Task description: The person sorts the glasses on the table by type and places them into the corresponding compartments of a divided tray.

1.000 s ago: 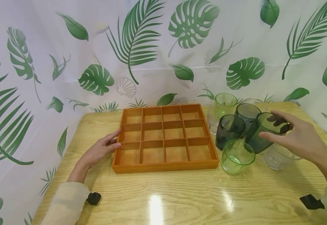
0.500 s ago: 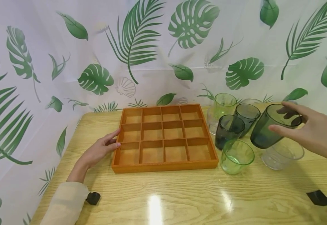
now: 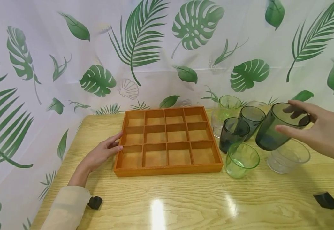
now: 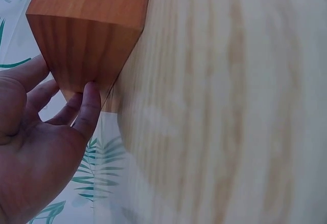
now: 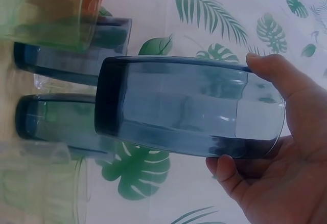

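My right hand [image 3: 322, 131] grips a smoky dark drinking glass [image 3: 279, 127] near its rim, fingers at the far side and thumb at the near side. The glass is tilted and raised; in the right wrist view this glass [image 5: 179, 106] appears sideways with fingertips on both sides. My left hand [image 3: 102, 155] rests against the left side of a wooden compartment box [image 3: 170, 170], its fingers loosely bent. The left wrist view has fingers [image 4: 91, 106] touching the outer wall of the box [image 4: 76, 50].
Two more dark glasses [image 3: 228, 140] [image 3: 248, 119] stand right of the box. A green glass [image 3: 241, 163] is in front of them, another green glass [image 3: 229, 107] behind. A clear glass [image 3: 287, 159] stands below the held one. Leaf-patterned cloth [image 3: 155, 64] hangs behind the wooden table [image 3: 195, 204].
My right hand has lifted the dark glass up and to the right, away from the other dark glasses. The left hand and the box are nearly still.
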The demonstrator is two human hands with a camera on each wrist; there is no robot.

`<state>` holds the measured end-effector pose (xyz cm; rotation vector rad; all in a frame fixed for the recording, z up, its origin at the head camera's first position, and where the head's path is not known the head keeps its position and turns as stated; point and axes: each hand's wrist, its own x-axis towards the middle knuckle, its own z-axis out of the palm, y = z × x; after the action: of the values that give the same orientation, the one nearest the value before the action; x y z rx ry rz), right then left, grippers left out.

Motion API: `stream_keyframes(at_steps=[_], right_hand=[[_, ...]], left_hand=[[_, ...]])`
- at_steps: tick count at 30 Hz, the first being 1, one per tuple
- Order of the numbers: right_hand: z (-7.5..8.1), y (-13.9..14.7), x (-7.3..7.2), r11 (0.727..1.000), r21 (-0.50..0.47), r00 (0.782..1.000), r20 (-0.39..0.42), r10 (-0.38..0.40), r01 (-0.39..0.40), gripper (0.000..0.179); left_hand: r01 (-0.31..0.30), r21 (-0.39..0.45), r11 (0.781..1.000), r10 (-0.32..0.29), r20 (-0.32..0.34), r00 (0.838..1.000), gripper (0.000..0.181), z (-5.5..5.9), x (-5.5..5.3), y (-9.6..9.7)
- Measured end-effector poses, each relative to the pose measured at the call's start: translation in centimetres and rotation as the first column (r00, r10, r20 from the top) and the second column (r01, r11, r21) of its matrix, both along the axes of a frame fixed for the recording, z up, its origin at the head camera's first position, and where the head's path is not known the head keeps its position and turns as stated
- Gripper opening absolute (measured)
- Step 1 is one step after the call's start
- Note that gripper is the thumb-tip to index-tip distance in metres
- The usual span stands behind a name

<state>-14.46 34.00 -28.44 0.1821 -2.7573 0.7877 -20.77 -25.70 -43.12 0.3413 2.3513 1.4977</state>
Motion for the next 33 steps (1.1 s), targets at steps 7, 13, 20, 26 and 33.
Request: stream_keyframes(at_steps=[7, 13, 20, 26, 33], right_hand=[[0.5, -1.1, 0.2, 0.999, 0.042, 0.999, -0.029, 0.032, -0.031, 0.081], [0.6, -2.2, 0.4, 0.995, 0.061, 0.995, -0.060, 0.078, -0.074, 0.080], [0.8, -3.8, 0.6, 0.992, 0.033, 0.992, -0.025, 0.125, -0.124, 0.084], [1.0, -5.3, 0.3, 0.982, -0.013, 0.981, -0.045, 0.189, -0.190, 0.085], [1.1, -8.1, -0.1, 0.970, -0.014, 0.970, -0.023, 0.240, -0.241, 0.082]], left_hand=[[0.004, 0.002, 1.000, -0.004, -0.002, 1.000, 0.069, 0.1, 0.1, 0.0], [0.003, 0.005, 1.000, -0.003, 0.000, 1.000, 0.070, 0.1, 0.1, -0.1], [0.004, 0.005, 1.000, -0.004, -0.004, 1.000, 0.070, 0.0, 0.0, 0.0], [0.010, 0.013, 1.000, -0.009, -0.001, 1.000, 0.071, 0.1, 0.0, 0.2], [0.010, 0.018, 1.000, -0.010, 0.008, 1.000, 0.070, 0.2, 0.1, 0.3]])
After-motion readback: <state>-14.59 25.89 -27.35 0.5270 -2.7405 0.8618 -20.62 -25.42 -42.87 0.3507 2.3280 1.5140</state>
